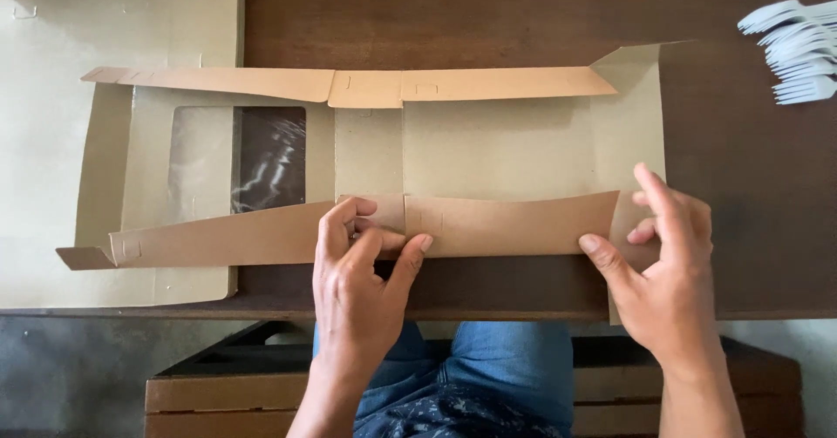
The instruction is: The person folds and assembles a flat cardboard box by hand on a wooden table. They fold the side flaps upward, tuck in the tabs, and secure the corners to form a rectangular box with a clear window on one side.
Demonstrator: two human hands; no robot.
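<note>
Lying flat on the dark wooden table [488, 20], the brown cardboard box blank [488, 146] stretches left to right straight in front of the person, its long axis running across the view and parallel to the table's near edge. Its near side flap [514, 224] is folded up along that same line, and both hands work on it. The left hand [362, 272] pinches the flap near the middle of the blank, thumb and curled fingers closed on the cardboard at a small tab. The right hand [658, 255] is at the blank's right end, thumb pressed against the flap's end and fingers half open around the corner piece, so it has the cardboard loosely between them. The far side flap [349, 83] stands folded along the opposite edge, well apart from both hands. A clear plastic window [240, 159] sits in the blank's left panel, beyond the left hand's reach side. More flat cardboard sheets [52, 142] lie under the left end, and white plastic forks [798, 50] are piled at the table's far right corner.
</note>
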